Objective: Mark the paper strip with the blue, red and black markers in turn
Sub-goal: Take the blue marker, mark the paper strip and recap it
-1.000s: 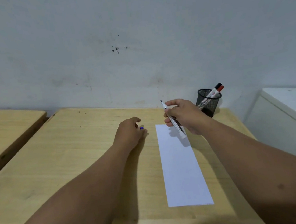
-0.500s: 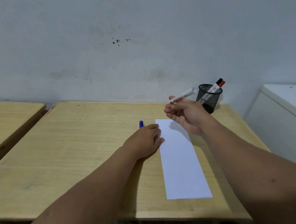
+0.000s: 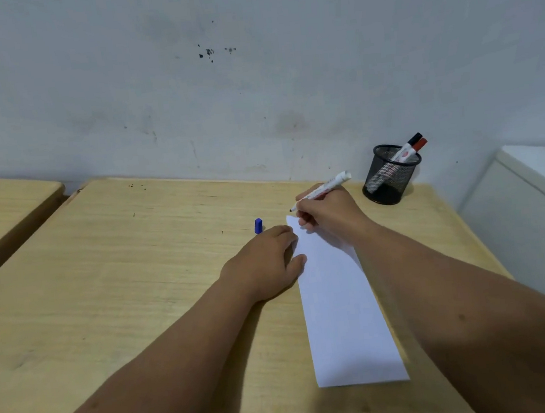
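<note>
Right hand [image 3: 327,212], at centre right of the frame, grips an uncapped white-barrelled marker [image 3: 321,191] in a writing hold; its dark tip points toward the left of the frame and sits just above the far end of the long white paper strip [image 3: 342,306], contact not discernible. The hand's heel rests on the strip's far right corner. Left hand [image 3: 265,261], at frame centre, lies flat, palm down, fingers loosely spread and holding nothing, with fingertips on the strip's left edge. Just beyond this hand, a small blue marker cap [image 3: 258,225] stands on the pale wooden bench [image 3: 120,272]. The strip runs from frame centre to the lower right, ending near the bench's front edge. At upper right, a black wire-mesh pen cup [image 3: 389,175] holds two markers, one red-capped [image 3: 421,144] and one black-capped [image 3: 414,139].
</note>
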